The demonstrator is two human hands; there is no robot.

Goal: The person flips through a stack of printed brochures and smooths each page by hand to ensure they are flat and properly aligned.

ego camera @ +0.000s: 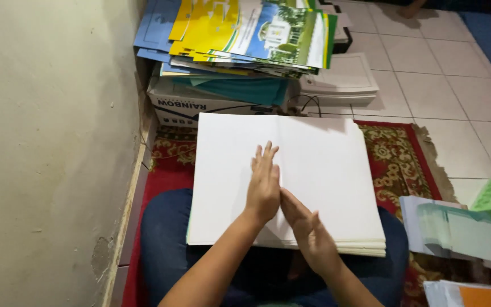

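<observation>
Centre frame: left hand (pixel 263 185) flat, ungripping, presses white sheet stack (pixel 313 170) on lap; right hand (pixel 308 230) flat on crease. Top fold looks mid-way; thick stack beneath.

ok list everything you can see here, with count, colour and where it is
paper stack: one, white, on the lap, both hands on top
folders: one pile, blue, yellow and green, top centre by the wall
box: one, white, under the folders
trays: a few stacked, white, on the tiles right of the box
rug: one, red with a gold pattern, under the person
tiles: pale, upper right
wall: beige, left
sheets: one pile, pale blue and green, right edge
jeans: dark blue, under the stack
left hand: flat on the paper
right hand: flat on the paper, touching the left
</observation>
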